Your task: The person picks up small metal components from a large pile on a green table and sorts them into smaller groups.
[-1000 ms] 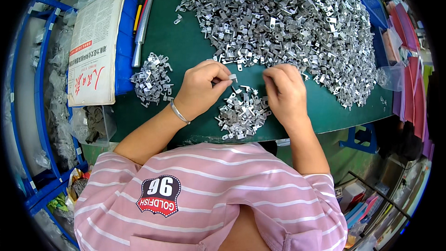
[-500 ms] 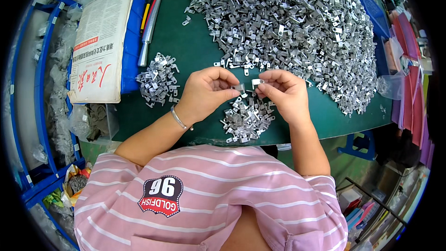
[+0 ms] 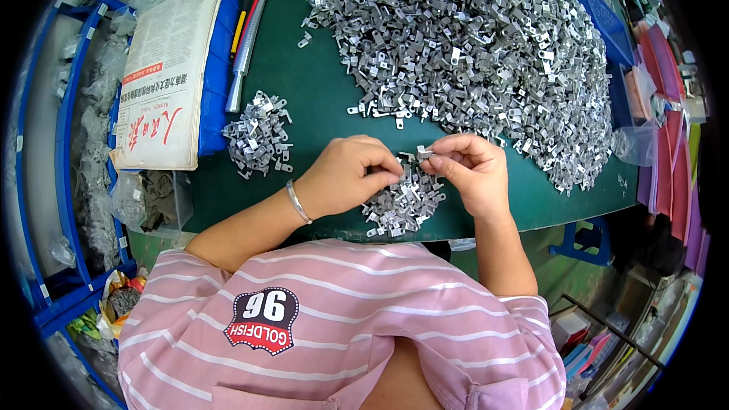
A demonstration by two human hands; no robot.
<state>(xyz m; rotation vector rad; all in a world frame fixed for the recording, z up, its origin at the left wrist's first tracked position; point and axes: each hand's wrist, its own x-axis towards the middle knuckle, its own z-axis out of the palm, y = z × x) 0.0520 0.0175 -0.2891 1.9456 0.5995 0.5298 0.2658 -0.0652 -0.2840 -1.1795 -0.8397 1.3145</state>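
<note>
My right hand (image 3: 472, 171) pinches a small silver metal bracket (image 3: 424, 153) between thumb and fingertips, just over the far edge of a small pile of metal brackets (image 3: 402, 206). On the pile's left side, my left hand (image 3: 345, 175) has its fingers drawn together. Its fingertips reach the upper part of that pile, and what they hold, if anything, is hidden. Farther left on the green table lies a second small heap of brackets (image 3: 258, 137). A very large heap of the same bent pieces (image 3: 471, 53) covers the table's far middle and right.
A folded newspaper (image 3: 163, 83) lies on a blue bin (image 3: 216, 68) at left, with pens and a metal-coloured rod (image 3: 241, 68) beside it. Blue baskets (image 3: 604, 23) stand at the far right. The green table's near edge (image 3: 547, 225) runs close to my body.
Both hands have come nearer to me, the left more so. The left hand's bracket, visible before, no longer shows as its fingers meet the small pile. The right hand still holds a bracket, now tilted.
</note>
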